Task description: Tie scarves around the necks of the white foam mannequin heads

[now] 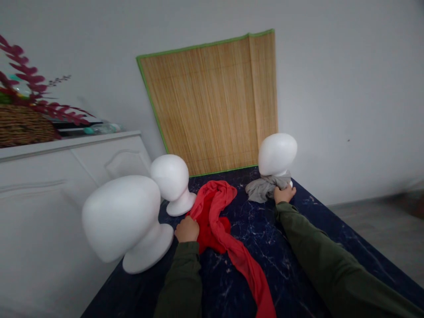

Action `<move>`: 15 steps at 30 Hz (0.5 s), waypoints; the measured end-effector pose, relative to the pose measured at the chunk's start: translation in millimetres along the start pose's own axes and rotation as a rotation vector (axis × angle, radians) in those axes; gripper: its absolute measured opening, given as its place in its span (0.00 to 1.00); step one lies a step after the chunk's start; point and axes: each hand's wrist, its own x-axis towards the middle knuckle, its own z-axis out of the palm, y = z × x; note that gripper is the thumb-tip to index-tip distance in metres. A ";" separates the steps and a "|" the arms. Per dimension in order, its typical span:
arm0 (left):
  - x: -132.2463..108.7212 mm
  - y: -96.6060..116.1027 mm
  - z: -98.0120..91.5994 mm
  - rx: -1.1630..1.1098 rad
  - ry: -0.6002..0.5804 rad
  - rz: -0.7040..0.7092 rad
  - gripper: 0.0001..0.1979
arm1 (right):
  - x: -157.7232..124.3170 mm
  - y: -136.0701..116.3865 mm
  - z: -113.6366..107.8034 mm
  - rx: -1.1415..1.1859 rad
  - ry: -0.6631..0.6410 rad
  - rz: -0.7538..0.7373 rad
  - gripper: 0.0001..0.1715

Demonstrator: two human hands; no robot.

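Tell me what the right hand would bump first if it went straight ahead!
The gray cloth, which the right hand touches; after that, perhaps the white head over it, but depth is unclear.

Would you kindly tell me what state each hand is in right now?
Left hand: closed, holding the coral-red scarf.
Right hand: closed, holding the gray cloth.

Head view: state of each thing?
Left head: standing, bare
Middle head: standing, bare
Right head: standing, top bare
Red cloth: bunched, one end trailing, left hand at edge
Grey cloth: crumpled at Right head's base, right hand on it
Mat: against wall, creased
Bottle: lying
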 end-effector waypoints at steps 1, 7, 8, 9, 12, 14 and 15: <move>0.2 0.6 -2.3 -0.005 -0.006 0.000 0.10 | -3.3 -0.9 -2.1 -0.043 0.036 -0.004 0.36; 0.8 9.9 -17.9 -0.109 -0.025 -0.036 0.14 | -37.9 -19.8 -24.3 -0.095 0.024 -0.439 0.38; 1.1 11.3 -19.1 -0.126 -0.014 -0.039 0.15 | -49.0 -26.2 -26.5 -0.064 -0.099 -0.563 0.32; 1.3 12.7 -20.1 -0.145 0.003 -0.042 0.15 | -62.0 -33.3 -27.2 -0.034 -0.250 -0.665 0.26; 0.6 17.2 -22.1 -0.188 0.068 -0.037 0.17 | -107.6 -54.9 -19.1 0.002 -0.673 -0.796 0.18; -1.1 20.4 -23.3 -0.261 0.129 -0.014 0.17 | -136.4 -65.9 -7.5 -0.052 -0.826 -0.804 0.21; -2.0 21.8 -23.8 -0.324 0.161 0.006 0.16 | -148.3 -69.8 -1.3 -0.111 -0.873 -0.796 0.23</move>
